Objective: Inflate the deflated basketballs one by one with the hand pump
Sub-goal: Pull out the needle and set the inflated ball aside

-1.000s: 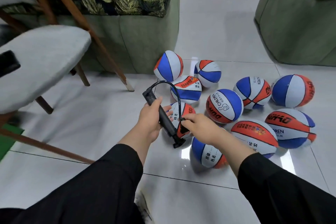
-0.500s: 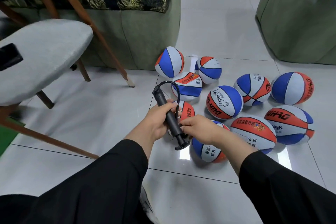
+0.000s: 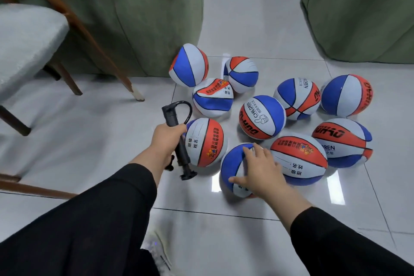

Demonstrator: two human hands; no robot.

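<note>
Left hand holding the pump, right hand landing on the nearest basketball

The left hand (image 3: pixel 167 139) is wrapped round the black hand pump (image 3: pixel 178 141); just right of the pump, the right hand (image 3: pixel 261 170) lies spread, fingers straight, on the nearest basketball (image 3: pixel 233 169). With no grip yet, that soft ball may roll on the glossy floor tiles (image 3: pixel 89 123) or nudge its neighbours, and the pump's looped hose (image 3: pixel 187 110) could snag.

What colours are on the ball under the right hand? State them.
Blue and white panels, some orange-red low down, on the ball beneath the right hand; head view.

A home living room: green sofas (image 3: pixel 139 36), a wooden-legged chair (image 3: pixel 29 38), glossy tiled floor (image 3: pixel 253 18).
</note>
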